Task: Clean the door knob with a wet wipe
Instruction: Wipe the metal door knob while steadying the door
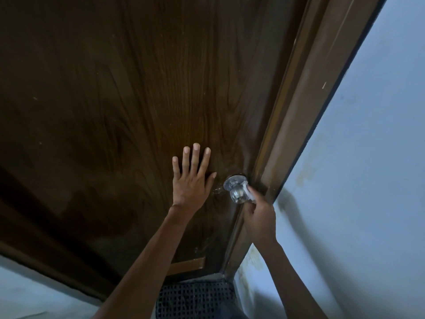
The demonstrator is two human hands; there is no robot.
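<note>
On the dark door [138,88], right hand [259,217] holds wipe [248,192] against knob [236,194].

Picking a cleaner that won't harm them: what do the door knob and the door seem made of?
The door knob looks like polished silver metal: bright reflections on its ball and round base plate. The door looks like dark brown wood or wood-grain laminate, slightly glossy; swirling grain shows, but which one I cannot tell.

door [138,100]: dark wood grain, slight sheen | knob [236,192]: shiny metal | wall [368,180]: matt paint
</note>
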